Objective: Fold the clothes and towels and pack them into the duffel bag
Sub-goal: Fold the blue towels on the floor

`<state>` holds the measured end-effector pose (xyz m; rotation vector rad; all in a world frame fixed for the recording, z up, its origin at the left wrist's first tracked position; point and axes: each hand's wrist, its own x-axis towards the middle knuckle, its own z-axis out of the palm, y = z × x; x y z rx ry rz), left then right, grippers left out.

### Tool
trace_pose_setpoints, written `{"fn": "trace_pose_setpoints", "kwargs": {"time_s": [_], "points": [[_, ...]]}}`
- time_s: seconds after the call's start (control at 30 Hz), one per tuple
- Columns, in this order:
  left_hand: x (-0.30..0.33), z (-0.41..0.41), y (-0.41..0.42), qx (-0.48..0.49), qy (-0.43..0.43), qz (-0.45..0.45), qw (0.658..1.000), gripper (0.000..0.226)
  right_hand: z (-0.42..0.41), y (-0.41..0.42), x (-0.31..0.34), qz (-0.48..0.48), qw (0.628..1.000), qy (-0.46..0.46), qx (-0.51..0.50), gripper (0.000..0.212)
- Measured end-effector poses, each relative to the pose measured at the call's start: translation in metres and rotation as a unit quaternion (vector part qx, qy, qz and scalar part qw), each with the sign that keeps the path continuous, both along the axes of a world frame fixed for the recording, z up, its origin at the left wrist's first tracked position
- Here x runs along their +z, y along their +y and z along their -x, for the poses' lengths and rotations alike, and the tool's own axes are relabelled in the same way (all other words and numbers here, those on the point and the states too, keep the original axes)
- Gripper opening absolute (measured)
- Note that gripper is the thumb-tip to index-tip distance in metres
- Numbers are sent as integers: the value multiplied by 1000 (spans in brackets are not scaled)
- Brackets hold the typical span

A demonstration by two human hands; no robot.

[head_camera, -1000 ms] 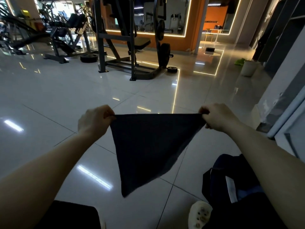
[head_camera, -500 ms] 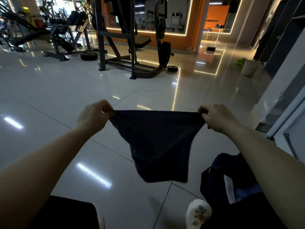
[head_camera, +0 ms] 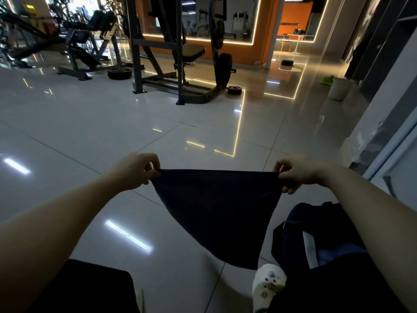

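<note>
1. Two hands out front, left hand [head_camera: 133,171] and right hand [head_camera: 297,171], each grip pinched tight on a top corner of dark cloth [head_camera: 216,213].
2. Stretched taut between both grips, hanging to a lower edge above tiled floor [head_camera: 90,132].
3. Below right grip: dark duffel bag [head_camera: 316,227] on floor, white shoe [head_camera: 267,283] just beside it.
4. Far beyond both grips: weight machine [head_camera: 178,64], white bin [head_camera: 339,88].

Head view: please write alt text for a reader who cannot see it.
Both hands, left hand and right hand, pinch the top corners of a dark cloth stretched above a glossy gym floor. A dark duffel bag lies lower right.
</note>
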<state>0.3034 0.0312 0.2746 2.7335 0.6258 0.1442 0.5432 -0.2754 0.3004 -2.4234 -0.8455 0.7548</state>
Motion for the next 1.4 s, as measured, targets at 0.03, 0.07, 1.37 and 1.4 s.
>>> {"fn": "trace_pose_setpoints", "kwargs": {"time_s": [0.03, 0.07, 1.37, 1.4], "points": [[0, 2, -1, -6, 14, 2, 1000, 15, 0, -2, -1, 14, 1000, 23, 7, 12], [0, 4, -1, -12, 31, 7, 999, 15, 1, -4, -2, 27, 999, 41, 15, 12], [-288, -124, 127, -80, 242, -170, 952, 15, -98, 148, -308, 100, 982, -112, 119, 13], [-293, -122, 121, -109, 269, -188, 938, 15, -95, 146, -312, 115, 978, -111, 133, 13]]}}
